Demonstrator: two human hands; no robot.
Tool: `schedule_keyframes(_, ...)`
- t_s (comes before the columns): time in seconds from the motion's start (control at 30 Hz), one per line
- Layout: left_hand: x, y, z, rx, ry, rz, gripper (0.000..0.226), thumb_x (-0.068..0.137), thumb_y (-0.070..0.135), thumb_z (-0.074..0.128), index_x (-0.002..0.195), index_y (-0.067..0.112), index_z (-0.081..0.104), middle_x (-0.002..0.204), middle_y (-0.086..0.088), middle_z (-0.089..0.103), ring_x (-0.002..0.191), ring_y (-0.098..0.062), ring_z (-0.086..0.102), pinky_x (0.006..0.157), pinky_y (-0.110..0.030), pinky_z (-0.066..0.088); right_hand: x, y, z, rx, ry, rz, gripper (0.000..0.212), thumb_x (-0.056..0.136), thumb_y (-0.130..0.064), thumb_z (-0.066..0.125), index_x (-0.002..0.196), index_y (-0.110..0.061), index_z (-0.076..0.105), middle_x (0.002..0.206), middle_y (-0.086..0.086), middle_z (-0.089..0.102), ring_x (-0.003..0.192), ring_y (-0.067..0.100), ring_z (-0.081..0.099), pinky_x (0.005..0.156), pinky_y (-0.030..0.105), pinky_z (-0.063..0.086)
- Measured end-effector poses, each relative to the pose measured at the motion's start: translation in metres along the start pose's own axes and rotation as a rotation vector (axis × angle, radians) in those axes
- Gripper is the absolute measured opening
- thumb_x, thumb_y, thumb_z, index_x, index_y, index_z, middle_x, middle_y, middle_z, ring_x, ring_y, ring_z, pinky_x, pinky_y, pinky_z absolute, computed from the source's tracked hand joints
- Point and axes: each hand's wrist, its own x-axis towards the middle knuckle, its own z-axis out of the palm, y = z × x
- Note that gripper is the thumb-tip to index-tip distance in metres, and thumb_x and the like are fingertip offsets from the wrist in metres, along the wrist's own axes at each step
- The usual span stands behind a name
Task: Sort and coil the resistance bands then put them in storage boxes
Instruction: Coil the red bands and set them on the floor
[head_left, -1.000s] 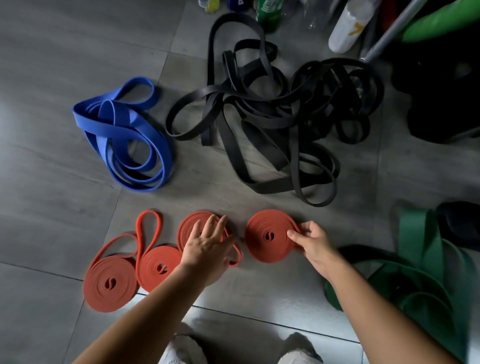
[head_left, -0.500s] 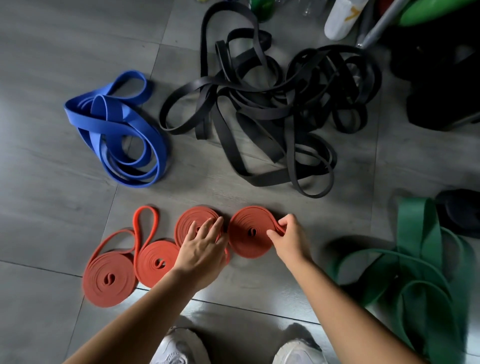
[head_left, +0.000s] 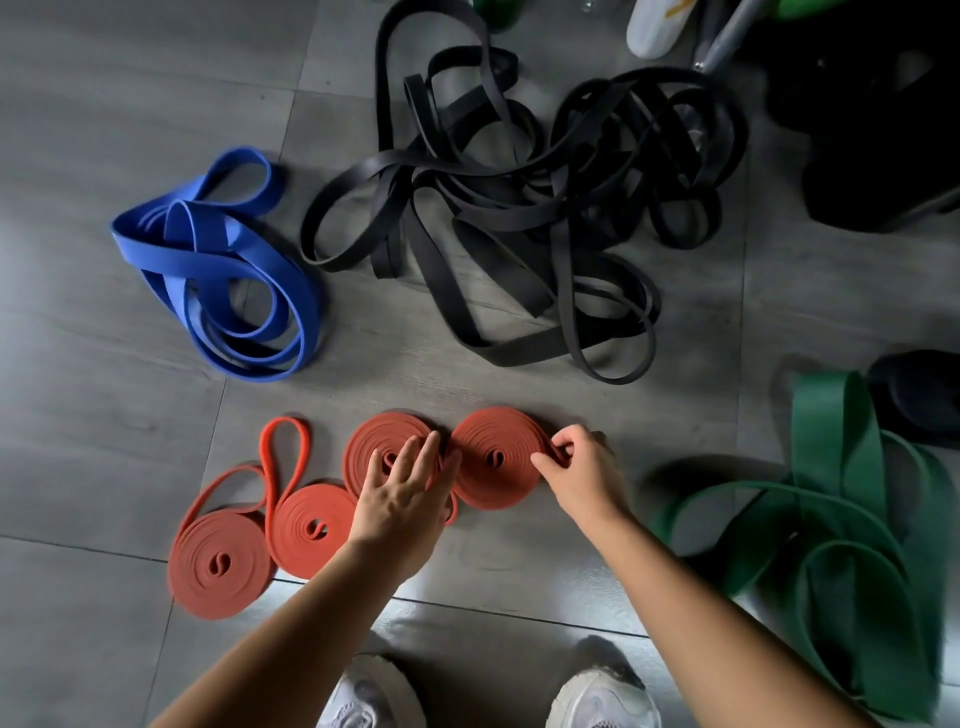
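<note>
Several red resistance bands lie coiled flat in a row on the grey floor. My left hand (head_left: 400, 499) rests with straight, spread fingers on the third red coil (head_left: 374, 452). The rightmost red coil (head_left: 488, 467) touches that one, and my right hand (head_left: 576, 467) pinches its outer edge between thumb and fingers. Two more red coils (head_left: 221, 569) (head_left: 309, 527) lie to the left, joined by loose loops. Uncoiled blue bands (head_left: 228, 265) lie at the far left, a tangle of black bands (head_left: 519, 208) in the middle, and green bands (head_left: 852, 530) at the right.
My two white shoes (head_left: 374, 696) stand at the bottom edge. A white bottle (head_left: 657, 26) and a metal pole (head_left: 727, 36) are at the top right beside dark bags (head_left: 883, 130). A black object (head_left: 919, 395) lies by the green bands. No storage box is in view.
My right hand has slid the rightmost red coil leftward until it touches the coil under my left hand. My left hand has stayed on its coil.
</note>
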Motion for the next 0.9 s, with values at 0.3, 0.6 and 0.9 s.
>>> schedule_keyframes(0.3,0.009,0.019,-0.016,-0.127,0.148,0.020,0.073,0.086,0.028,0.053,0.149,0.015,0.019,0.157,-0.012,0.013,0.142,-0.028,0.020,0.116,-0.042,0.016,-0.021,0.031,-0.037,-0.038,0.105,-0.093,0.028,0.085,-0.030,0.065,0.109,-0.017,0.058,0.109,0.004,0.059,0.100,0.023,0.058,0.078,0.032,0.045)
schedule_keyframes(0.6,0.009,0.063,-0.043,-0.144,0.214,0.136,0.071,0.083,0.026,0.056,0.146,0.015,0.027,0.153,-0.008,0.020,0.135,-0.028,0.030,0.110,-0.036,0.025,-0.069,0.100,-0.075,-0.593,-0.019,0.247,0.042,0.080,-0.054,0.058,0.104,-0.021,0.057,0.112,0.002,0.066,0.105,0.023,0.061,0.078,0.029,0.042)
schedule_keyframes(0.9,-0.044,0.115,-0.121,-0.358,0.050,0.247,0.077,0.087,0.035,0.058,0.148,0.021,0.014,0.150,-0.005,0.023,0.130,-0.031,0.040,0.103,-0.038,0.038,-0.120,0.063,-0.165,-0.231,0.105,-0.092,0.023,0.086,-0.028,0.058,0.102,-0.012,0.055,0.097,0.012,0.068,0.092,0.034,0.063,0.072,0.036,0.048)
